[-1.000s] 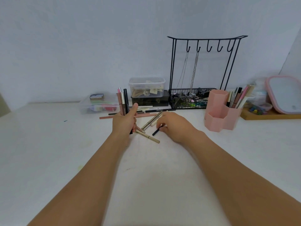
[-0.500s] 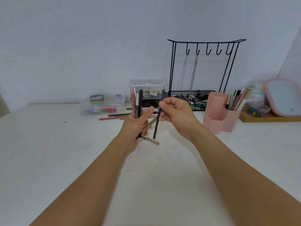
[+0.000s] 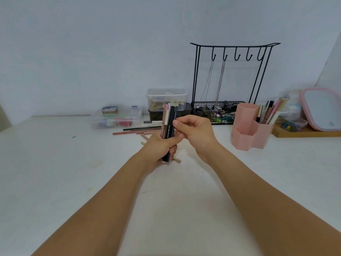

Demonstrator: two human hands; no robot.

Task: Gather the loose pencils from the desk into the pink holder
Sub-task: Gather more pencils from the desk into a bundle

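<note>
Between my two hands, held upright over the desk [image 3: 55,182], stands the bundle of pencils [image 3: 168,122] I am collecting. My left hand [image 3: 160,146] is wrapped closed around its lower part, and my right hand [image 3: 193,132] pinches the dark blue pencil [image 3: 174,119] on the bundle's right edge, thumb and fingertips closed on its shaft.

I judge the step to be seating this pencil among the others. To do it well I should slacken my left fingers only enough for the shaft to slide in, then close them again before my right hand lets go, so nothing drops out below my fist. Keeping the tips level would make the later drop easier.

More loose pencils [image 3: 136,131] lie just beyond my left hand, and a pale one [image 3: 177,160] lies beneath it, partly hidden. The pink holder [image 3: 247,130] stands well off past my right hand, with several pens already in its rear compartment and the front one apparently empty. The bundle looks thick, so I would empty it there soon.
</note>
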